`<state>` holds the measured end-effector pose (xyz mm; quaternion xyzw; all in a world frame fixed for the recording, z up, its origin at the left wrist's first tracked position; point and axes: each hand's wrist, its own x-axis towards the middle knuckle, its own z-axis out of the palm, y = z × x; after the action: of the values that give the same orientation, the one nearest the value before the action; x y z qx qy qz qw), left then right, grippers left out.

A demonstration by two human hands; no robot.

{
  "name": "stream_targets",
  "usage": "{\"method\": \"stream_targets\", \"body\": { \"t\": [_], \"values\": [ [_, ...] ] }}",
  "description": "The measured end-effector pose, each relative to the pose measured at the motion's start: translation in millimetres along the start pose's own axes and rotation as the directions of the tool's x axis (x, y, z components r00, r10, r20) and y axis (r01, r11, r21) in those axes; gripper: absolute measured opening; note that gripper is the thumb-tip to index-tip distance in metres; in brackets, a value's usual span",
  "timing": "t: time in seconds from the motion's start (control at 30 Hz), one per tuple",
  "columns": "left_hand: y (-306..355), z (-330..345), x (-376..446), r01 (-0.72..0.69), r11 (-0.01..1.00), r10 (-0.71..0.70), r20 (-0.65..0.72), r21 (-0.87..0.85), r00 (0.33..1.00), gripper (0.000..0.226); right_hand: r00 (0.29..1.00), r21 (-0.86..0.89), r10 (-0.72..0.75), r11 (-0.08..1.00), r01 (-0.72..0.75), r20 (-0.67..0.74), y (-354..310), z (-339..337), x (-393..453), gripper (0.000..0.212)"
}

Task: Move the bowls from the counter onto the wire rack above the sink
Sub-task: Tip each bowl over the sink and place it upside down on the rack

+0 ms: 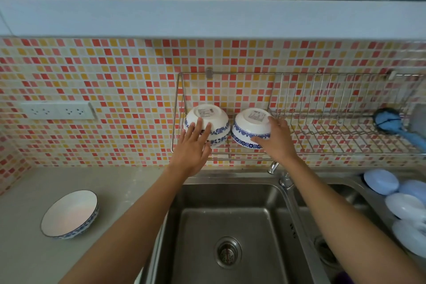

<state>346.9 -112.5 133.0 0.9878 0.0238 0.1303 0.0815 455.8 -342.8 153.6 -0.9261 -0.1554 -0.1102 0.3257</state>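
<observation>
One blue-rimmed bowl [69, 214] is seen upright on the counter [25, 237], far left. On the wire rack [322, 143], two upturned stacked bowls [207, 120] are touched by the left hand [192, 145], fingers spread flat, not clasped. Just beside them, a third upturned bowl [250, 127] is gripped at its sides by the right hand [277, 140].

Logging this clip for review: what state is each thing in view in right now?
Left bowls: two stacked upside down on rack.
Right bowl: upside down on rack.
Counter bowl: upright, empty.
Left hand: open, fingers on left bowls.
Right hand: spread over right bowl.
Wire rack: right section holds no bowls.
Sink: empty.
</observation>
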Motion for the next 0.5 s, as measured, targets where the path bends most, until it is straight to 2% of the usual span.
{"method": "stream_targets", "body": {
  "t": [0.13,0.27,0.37,0.5],
  "values": [
    [-0.1,-3.9,-6.0,-0.005,1.0,0.005,-0.011,-0.026,1.0,0.056,1.0,-0.031,0.004,0.999,-0.004,-0.01,1.3,2.4,-4.1,0.081],
    [-3.2,-14.9,-33.6,0.007,0.997,-0.013,-0.085,-0.079,0.996,0.057,0.997,-0.134,-0.012,0.991,0.002,-0.077,-13.5,12.8,-16.4,0.086],
    [-27.4,-24.8,-65.3,0.05,0.992,-0.069,-0.166,-0.117,0.984,0.058,0.977,-0.136,-0.176,0.978,0.16,-0.119,-45.2,39.1,-40.9,0.085],
    [-86.0,-30.1,-119.5,0.223,0.964,-0.247,-0.185,-0.143,0.951,0.058,0.894,0.067,-0.397,0.906,0.418,-0.209,-109.5,85.7,-91.2,0.072]
  ]
}}
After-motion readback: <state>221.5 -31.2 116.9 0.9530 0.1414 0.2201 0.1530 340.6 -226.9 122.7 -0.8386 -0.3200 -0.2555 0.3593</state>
